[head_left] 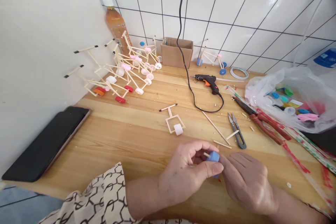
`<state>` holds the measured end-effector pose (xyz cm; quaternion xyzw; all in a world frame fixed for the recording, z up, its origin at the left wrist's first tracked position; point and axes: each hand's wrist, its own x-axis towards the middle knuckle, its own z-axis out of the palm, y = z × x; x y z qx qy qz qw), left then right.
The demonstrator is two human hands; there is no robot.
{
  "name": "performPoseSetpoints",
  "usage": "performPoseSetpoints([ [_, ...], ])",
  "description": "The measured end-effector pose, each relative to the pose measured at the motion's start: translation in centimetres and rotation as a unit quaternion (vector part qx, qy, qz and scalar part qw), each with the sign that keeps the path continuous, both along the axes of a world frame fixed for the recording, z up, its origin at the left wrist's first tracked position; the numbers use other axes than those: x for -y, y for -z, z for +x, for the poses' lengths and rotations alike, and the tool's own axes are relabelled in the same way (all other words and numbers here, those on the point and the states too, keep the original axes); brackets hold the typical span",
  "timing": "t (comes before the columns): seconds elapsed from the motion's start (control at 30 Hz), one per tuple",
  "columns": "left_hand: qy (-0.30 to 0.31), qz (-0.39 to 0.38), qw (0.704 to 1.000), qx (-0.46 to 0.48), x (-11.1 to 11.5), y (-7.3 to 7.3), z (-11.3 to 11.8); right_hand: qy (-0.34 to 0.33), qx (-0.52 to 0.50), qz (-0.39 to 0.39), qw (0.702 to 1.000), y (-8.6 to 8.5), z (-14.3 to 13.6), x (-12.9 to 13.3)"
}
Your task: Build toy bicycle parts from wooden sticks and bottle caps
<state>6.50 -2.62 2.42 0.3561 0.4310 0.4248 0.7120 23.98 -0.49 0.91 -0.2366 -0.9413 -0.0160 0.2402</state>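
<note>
glue gun (209,81): one; left hand (189,168) pinching blue piece (213,156)

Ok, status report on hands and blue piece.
Left hand pinching blue piece, stick poking out. Right hand close beside it. Small wooden frame lies beyond.

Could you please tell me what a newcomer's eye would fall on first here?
Probably the cluster of tricycle-like stick models at the back left of the wooden table. Next, likely the black glue gun farther right, and the blue cap piece pinched in the left hand up front.
</note>
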Motion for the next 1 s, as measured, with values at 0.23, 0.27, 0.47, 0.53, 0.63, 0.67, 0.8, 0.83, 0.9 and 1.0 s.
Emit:
performPoseSetpoints([
  [0.23, -0.022, 0.11, 0.99, -0.083, -0.02, -0.04, -0.29, 0.036, -0.099, -0.431, 0.896, -0.7, -0.21, 0.36],
  [0.27, -0.024, 0.129, 0.987, -0.089, -0.05, -0.03, -0.36, 0.039, -0.114, -0.51, 0.852, -0.7, -0.15, 0.36],
  [0.47, -0.022, 0.131, 0.988, -0.073, -0.17, -0.04, -0.42, 0.028, -0.101, -0.471, 0.876, -0.63, 0.01, 0.14],
  [0.53, -0.011, 0.088, 0.995, -0.041, -0.12, -0.06, -0.31, 0.011, -0.074, -0.286, 0.955, -0.55, 0.0, 0.08],
  [0.63, -0.006, 0.013, 1.0, 0.007, -0.05, -0.03, -0.13, 0.003, -0.027, -0.047, 0.999, -0.23, 0.07, 0.0],
  [0.67, -0.009, -0.004, 1.0, 0.018, -0.05, -0.01, -0.09, 0.006, -0.017, -0.009, 1.0, -0.17, 0.08, 0.0],
  [0.8, -0.017, 0.025, 0.999, -0.01, -0.09, 0.03, -0.15, 0.016, -0.061, -0.176, 0.982, -0.49, -0.1, 0.24],
  [0.83, -0.022, 0.051, 0.998, -0.033, -0.11, 0.03, -0.21, 0.023, -0.079, -0.273, 0.959, -0.61, -0.14, 0.3],
  [0.9, -0.032, 0.1, 0.992, -0.069, -0.17, 0.04, -0.34, 0.036, -0.108, -0.465, 0.878, -0.73, -0.16, 0.34],
  [1.0, -0.036, 0.134, 0.987, -0.078, -0.26, 0.09, -0.44, 0.041, -0.133, -0.617, 0.775, -0.61, -0.08, 0.21],
])
